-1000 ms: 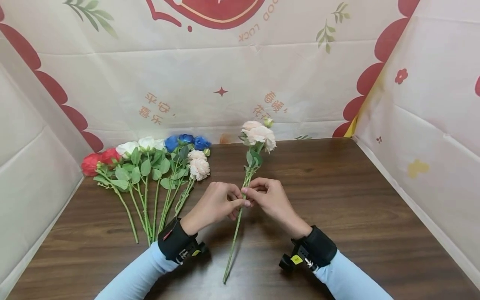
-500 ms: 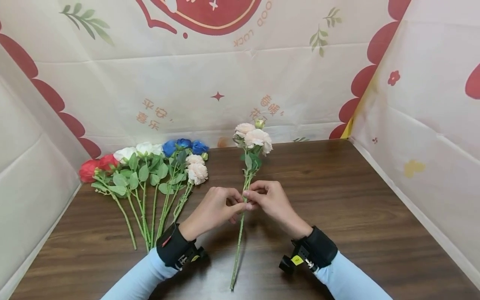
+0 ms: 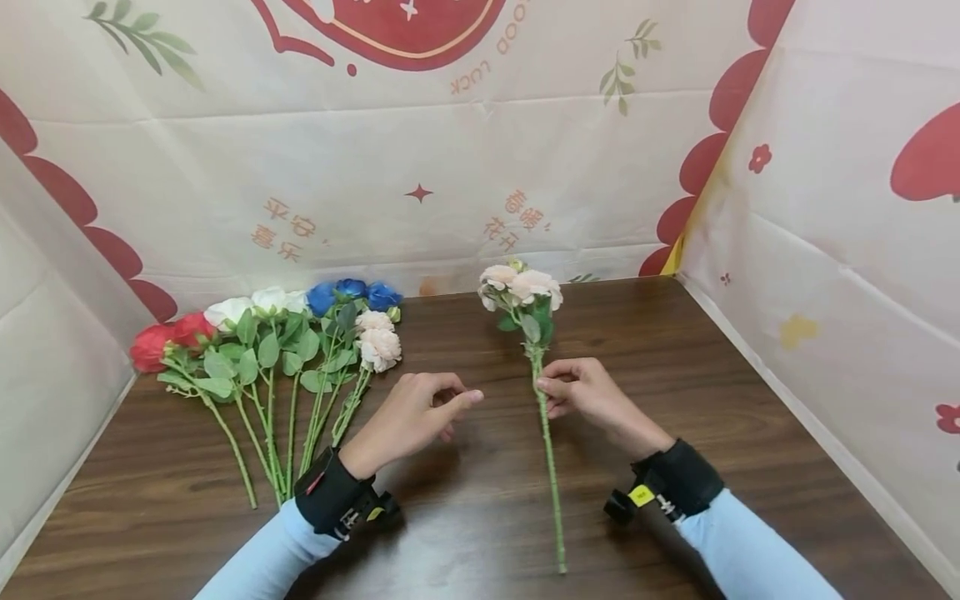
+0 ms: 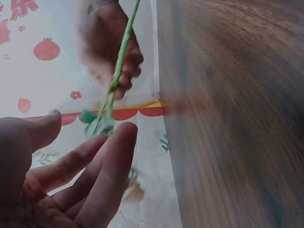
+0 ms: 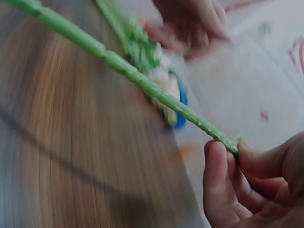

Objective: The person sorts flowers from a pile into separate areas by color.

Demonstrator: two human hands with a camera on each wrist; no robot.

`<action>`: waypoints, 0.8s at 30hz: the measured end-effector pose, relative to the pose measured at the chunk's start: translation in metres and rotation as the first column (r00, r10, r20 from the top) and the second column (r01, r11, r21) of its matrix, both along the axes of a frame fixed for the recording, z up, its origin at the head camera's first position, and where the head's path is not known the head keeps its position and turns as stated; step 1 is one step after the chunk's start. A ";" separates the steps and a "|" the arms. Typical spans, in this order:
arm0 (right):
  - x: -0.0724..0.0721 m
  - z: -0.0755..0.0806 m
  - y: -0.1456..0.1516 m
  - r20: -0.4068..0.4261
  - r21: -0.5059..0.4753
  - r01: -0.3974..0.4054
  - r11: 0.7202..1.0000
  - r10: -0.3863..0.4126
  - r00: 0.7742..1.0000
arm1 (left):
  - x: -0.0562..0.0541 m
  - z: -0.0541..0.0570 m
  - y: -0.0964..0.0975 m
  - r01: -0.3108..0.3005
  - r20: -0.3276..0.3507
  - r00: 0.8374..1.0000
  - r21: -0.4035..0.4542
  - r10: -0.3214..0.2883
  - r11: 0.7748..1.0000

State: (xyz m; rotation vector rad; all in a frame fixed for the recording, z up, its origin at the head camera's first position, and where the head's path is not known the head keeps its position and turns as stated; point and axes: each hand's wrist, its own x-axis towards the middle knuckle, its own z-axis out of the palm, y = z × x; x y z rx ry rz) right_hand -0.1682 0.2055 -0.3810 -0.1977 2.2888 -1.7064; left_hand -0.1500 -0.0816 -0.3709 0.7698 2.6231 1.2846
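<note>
My right hand (image 3: 588,396) pinches the green stem of a pale pink artificial flower (image 3: 534,287) between thumb and fingers. The stem hangs down toward me, its blooms and small bud at the far end. In the right wrist view the thumb and fingertips press on the stem (image 5: 156,92). My left hand (image 3: 420,412) is apart from that flower, to its left, holding nothing, with its fingers loosely bent. The left wrist view shows a gap between its thumb and fingers (image 4: 114,171). Nearest to it lies another pale pink flower (image 3: 380,348).
Left on the brown wooden table (image 3: 480,533) lie red flowers (image 3: 153,346), white flowers (image 3: 228,311) and blue flowers (image 3: 321,297), stems toward me. A printed cloth (image 3: 375,158) stands behind the table, with cloth walls at both sides.
Both hands were on the pink flower's stem. The left hand has let go; the right hand has carried the flower to the right, and its stem's lower end has swung rightward.
</note>
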 end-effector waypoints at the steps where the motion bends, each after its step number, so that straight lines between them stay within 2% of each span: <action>1: -0.001 0.000 0.012 0.006 0.027 -0.003 1.000 0.003 1.000 | 0.000 -0.001 0.000 -0.003 -0.002 1.000 -0.004 0.003 1.000; 8: -0.015 0.003 0.089 0.109 0.125 0.023 0.992 -0.036 0.993 | 0.001 -0.004 0.001 -0.009 -0.006 1.000 -0.025 0.009 1.000; 12: -0.027 0.002 0.124 0.138 0.182 0.031 0.983 -0.056 0.989 | 0.001 -0.004 0.001 -0.010 -0.006 1.000 -0.032 0.010 0.999; 18: -0.039 0.003 0.166 0.179 0.265 0.030 0.964 -0.079 0.981 | 0.005 -0.004 0.003 -0.031 0.021 0.999 -0.007 0.031 0.999; 24: -0.046 -0.001 0.196 0.203 0.327 0.032 0.944 -0.103 0.974 | 0.008 -0.003 0.005 -0.042 0.041 0.998 0.000 0.042 0.999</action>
